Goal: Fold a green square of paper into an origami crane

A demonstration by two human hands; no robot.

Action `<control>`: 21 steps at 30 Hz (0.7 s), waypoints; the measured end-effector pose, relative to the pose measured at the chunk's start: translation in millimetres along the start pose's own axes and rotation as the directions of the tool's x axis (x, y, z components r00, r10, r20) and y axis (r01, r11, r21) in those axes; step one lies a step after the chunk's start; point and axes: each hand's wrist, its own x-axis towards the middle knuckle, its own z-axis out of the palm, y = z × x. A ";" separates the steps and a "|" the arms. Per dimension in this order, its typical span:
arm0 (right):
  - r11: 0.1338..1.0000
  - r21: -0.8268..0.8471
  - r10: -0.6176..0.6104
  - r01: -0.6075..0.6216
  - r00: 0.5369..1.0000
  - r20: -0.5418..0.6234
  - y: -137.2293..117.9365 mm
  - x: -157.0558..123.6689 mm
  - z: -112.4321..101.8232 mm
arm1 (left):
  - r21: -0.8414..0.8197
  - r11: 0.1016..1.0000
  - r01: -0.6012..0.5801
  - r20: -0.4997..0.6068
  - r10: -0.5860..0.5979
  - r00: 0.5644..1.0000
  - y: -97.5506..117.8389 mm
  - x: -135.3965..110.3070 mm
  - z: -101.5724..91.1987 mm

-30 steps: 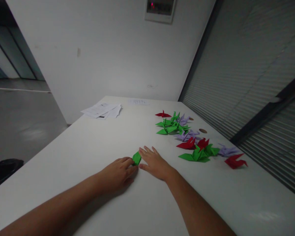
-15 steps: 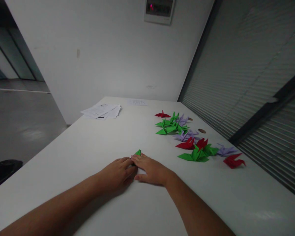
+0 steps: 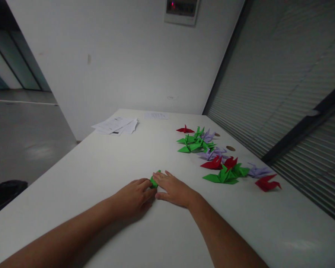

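Observation:
A small piece of folded green paper [image 3: 154, 182] lies on the white table between my hands, partly covered by fingers. At its left side, my left hand [image 3: 136, 197] has its fingers curled and pinches the paper's near edge. My right hand [image 3: 173, 190] rests palm down over the right part of the paper, fingers stretched out and thumb spread away. The paper's exact folded shape is hidden beneath the fingers.
Several origami cranes stand along the right side: green cranes [image 3: 222, 176], red cranes [image 3: 268, 183] and purple cranes [image 3: 258, 171]. Printed sheets [image 3: 115, 125] lie at the back left of the white table [image 3: 123, 156]. Window blinds [image 3: 281, 93] border the right edge; a black bin [image 3: 7, 191] stands left.
My right hand has shifted slightly up and right with its fingers more spread. More of the green paper shows between the hands; the left hand has barely moved.

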 end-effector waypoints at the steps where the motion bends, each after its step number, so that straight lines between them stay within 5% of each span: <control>1: 1.000 -0.020 0.006 -0.006 1.000 -0.003 0.9 0.3 0.1 | 0.002 1.000 -0.002 -0.002 0.002 1.000 -0.6 0.0 0.4; 13: 0.976 -0.173 0.117 -0.136 0.986 -0.115 5.9 4.7 4.6 | -0.003 1.000 0.010 -0.021 -0.010 1.000 -3.4 -1.2 3.4; 21: 0.995 -0.011 -0.097 0.096 0.994 -0.052 -8.8 0.0 3.1 | -0.040 0.999 -0.011 -0.077 0.008 0.997 -1.9 -0.6 3.2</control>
